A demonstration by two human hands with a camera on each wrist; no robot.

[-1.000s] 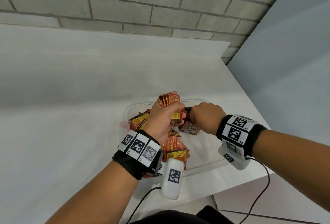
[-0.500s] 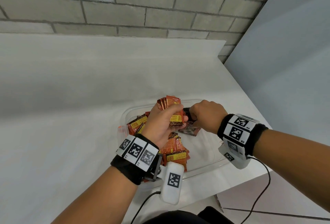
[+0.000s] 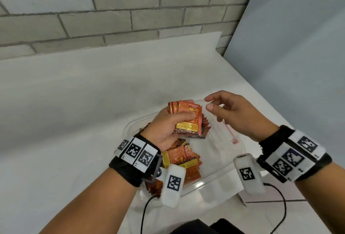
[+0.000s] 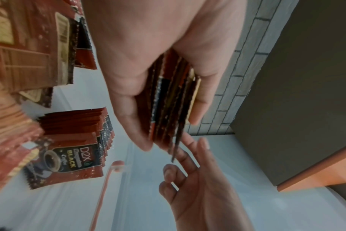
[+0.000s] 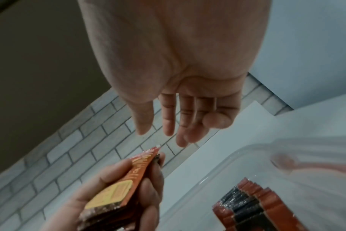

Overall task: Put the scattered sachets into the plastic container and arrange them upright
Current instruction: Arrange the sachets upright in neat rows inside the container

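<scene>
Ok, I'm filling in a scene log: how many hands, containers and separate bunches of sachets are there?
Hands: 2, left hand and right hand
Plastic container: 1
Sachet bunches: 3, held stack, neat row, loose pile
Total: 6
Single sachets overlap too much to count.
</scene>
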